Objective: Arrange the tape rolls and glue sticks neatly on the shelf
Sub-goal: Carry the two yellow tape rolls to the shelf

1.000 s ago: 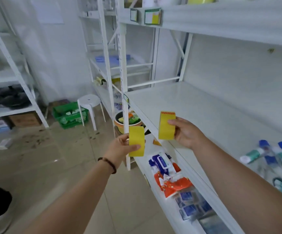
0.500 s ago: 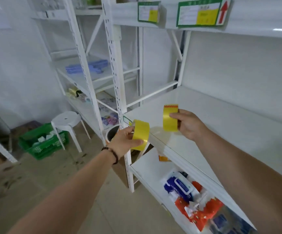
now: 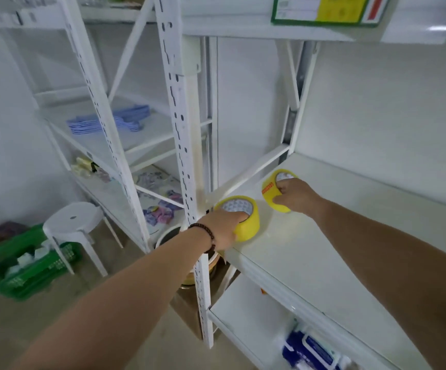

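Two yellow tape rolls are at the left end of the white shelf [image 3: 323, 252]. The nearer roll [image 3: 248, 225] lies flat by the shelf's front corner; my left hand [image 3: 223, 225] grips it, with a finger hooked into its core. The farther roll [image 3: 271, 192], which has a red strip on its side, is tilted just above or on the shelf further back. My right hand [image 3: 295, 196] holds it, fingers curled over its rim. No glue sticks are in view.
A white perforated upright [image 3: 183, 156] stands right beside my left wrist. A diagonal brace [image 3: 254, 172] runs behind the rolls. The shelf above [image 3: 270, 30] carries a green-framed label. Packets lie on the lower shelf [image 3: 310, 351]. A white stool [image 3: 72, 222] and green crate [image 3: 29, 271] stand on the floor.
Both hands have moved forward and down from in front of the shelf onto its left end. The rolls have turned from edge-on to lying flat or tilted. The view has swung left and closer.
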